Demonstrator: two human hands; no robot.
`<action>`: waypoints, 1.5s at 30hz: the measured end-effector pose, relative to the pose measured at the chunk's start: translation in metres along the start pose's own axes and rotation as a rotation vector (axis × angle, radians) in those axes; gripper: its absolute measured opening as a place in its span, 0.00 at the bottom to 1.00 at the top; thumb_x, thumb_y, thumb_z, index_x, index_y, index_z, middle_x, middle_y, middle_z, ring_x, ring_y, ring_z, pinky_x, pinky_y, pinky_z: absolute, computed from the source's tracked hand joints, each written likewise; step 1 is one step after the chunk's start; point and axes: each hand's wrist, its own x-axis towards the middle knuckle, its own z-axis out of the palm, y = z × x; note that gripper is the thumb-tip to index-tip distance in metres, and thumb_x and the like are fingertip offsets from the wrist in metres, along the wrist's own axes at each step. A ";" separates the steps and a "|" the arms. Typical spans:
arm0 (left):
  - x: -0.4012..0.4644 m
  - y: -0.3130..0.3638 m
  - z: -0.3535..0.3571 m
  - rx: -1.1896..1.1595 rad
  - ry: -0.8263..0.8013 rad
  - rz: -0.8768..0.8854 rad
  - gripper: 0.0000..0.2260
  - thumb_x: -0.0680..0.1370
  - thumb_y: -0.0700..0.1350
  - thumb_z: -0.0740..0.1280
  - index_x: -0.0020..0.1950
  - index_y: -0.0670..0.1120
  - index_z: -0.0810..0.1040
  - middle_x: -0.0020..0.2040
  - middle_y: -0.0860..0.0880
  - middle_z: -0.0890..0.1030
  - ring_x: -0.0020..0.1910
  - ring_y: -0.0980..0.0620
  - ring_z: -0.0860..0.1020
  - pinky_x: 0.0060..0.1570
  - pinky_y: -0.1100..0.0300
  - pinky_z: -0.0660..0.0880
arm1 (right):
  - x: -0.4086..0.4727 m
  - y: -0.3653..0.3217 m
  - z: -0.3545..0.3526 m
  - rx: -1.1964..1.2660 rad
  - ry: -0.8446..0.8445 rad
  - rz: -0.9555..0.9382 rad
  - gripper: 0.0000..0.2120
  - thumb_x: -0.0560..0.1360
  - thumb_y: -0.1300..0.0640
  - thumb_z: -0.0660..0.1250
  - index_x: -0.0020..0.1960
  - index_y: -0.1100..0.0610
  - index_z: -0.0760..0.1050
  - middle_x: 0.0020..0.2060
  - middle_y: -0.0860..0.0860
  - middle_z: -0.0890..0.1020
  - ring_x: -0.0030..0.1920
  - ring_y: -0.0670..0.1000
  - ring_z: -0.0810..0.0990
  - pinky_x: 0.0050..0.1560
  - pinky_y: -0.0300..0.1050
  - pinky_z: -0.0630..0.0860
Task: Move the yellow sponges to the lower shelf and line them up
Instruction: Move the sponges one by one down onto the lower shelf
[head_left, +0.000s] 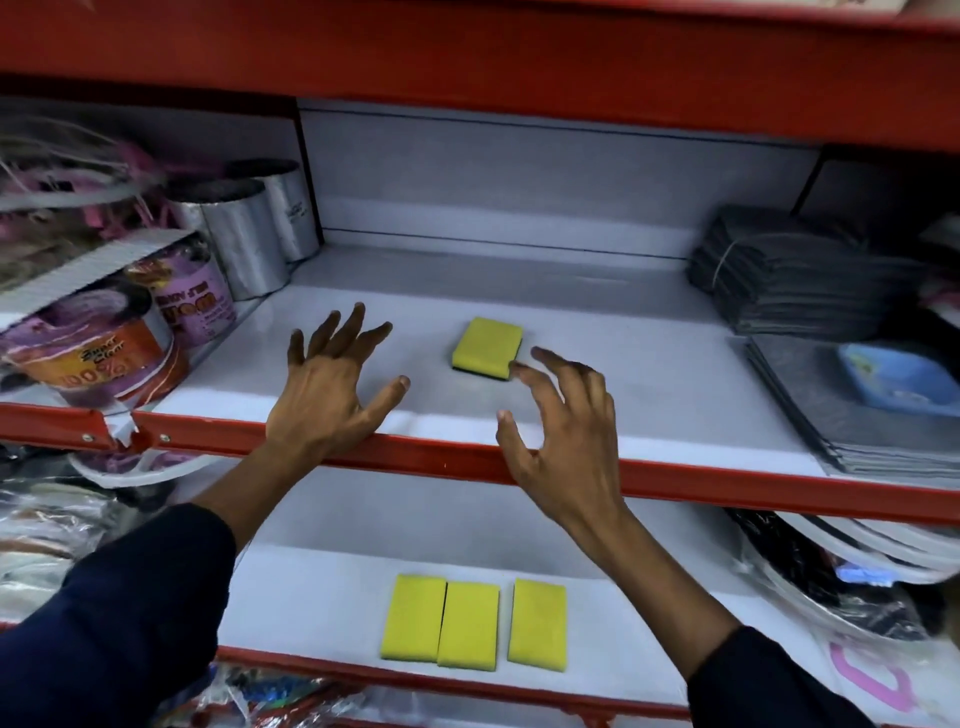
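Red-edged white upper shelf (649, 358): one yellow rectangular foam sponge (487, 347) left. Right hand (558, 441) spread wide beside it, left hand (327, 389) splayed, empty. Best pinched by long edges, set beside the three-sponge row (470, 623) below.

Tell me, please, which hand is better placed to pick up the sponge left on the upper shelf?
The right hand: its open fingertips nearly touch the last yellow sponge. The left hand lies spread well to the sponge's left.

Upper shelf (649, 364) holds one sponge (487, 348); lower shelf (311, 597), three sponges (470, 623).
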 end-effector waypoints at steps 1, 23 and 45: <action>-0.001 0.000 0.000 -0.002 -0.003 0.002 0.36 0.72 0.70 0.50 0.77 0.56 0.61 0.82 0.50 0.54 0.81 0.47 0.50 0.78 0.37 0.46 | 0.011 0.000 0.004 -0.044 -0.020 0.049 0.24 0.74 0.44 0.65 0.68 0.50 0.70 0.70 0.51 0.70 0.68 0.56 0.67 0.62 0.53 0.69; 0.003 -0.004 -0.002 -0.010 -0.009 0.009 0.35 0.72 0.71 0.51 0.77 0.58 0.59 0.81 0.52 0.58 0.81 0.49 0.54 0.79 0.37 0.48 | 0.098 0.015 0.063 -0.104 -0.425 0.234 0.40 0.66 0.34 0.70 0.73 0.42 0.59 0.66 0.57 0.66 0.65 0.62 0.63 0.62 0.56 0.70; 0.004 -0.003 -0.001 0.010 -0.058 0.043 0.35 0.72 0.71 0.53 0.75 0.55 0.65 0.80 0.47 0.61 0.79 0.44 0.58 0.75 0.36 0.54 | -0.140 0.102 -0.064 -0.093 -0.378 -0.257 0.34 0.68 0.35 0.71 0.70 0.47 0.71 0.69 0.59 0.72 0.69 0.62 0.68 0.70 0.57 0.65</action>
